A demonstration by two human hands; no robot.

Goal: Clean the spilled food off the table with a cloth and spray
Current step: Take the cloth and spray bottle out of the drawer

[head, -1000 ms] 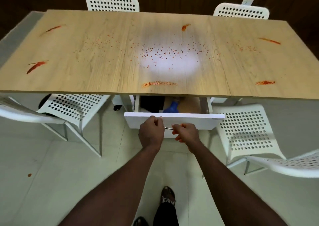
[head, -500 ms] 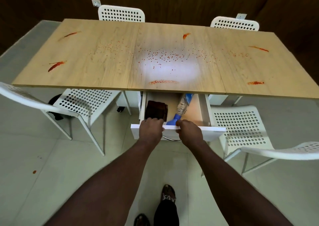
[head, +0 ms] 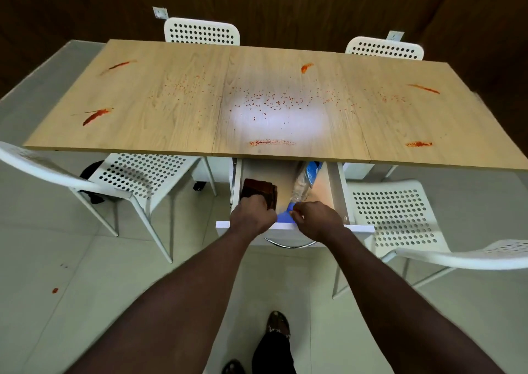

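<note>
Just below the middle of the frame a white drawer (head: 334,190) stands pulled out from under the wooden table (head: 177,122), and both things the task needs lie inside it. The folded dark brown cloth (head: 258,188) sits at the drawer's left side, and the left hand (head: 253,215) is down on its near edge, fingers curled over it in what looks like a closing grasp, though whether the cloth is truly pinched cannot be told from here. The spray bottle (head: 303,183) lies on its side to the right of the cloth, its long axis running from the lower centre of the frame up and slightly right toward the table edge, with the blue trigger head (head: 283,216) at the near end and the clear body with its blue label pointing away under the tabletop. The right hand (head: 317,220) is the nearer one to it, hovering loosely curled at the trigger head, empty as far as can be seen (contact with the blue plastic is hard to judge). The reach therefore seems short: the right hand would close around the neck just up-frame of its knuckles. Red smears and specks (head: 271,142) cover the tabletop across the upper half of the frame, untouched.
</note>
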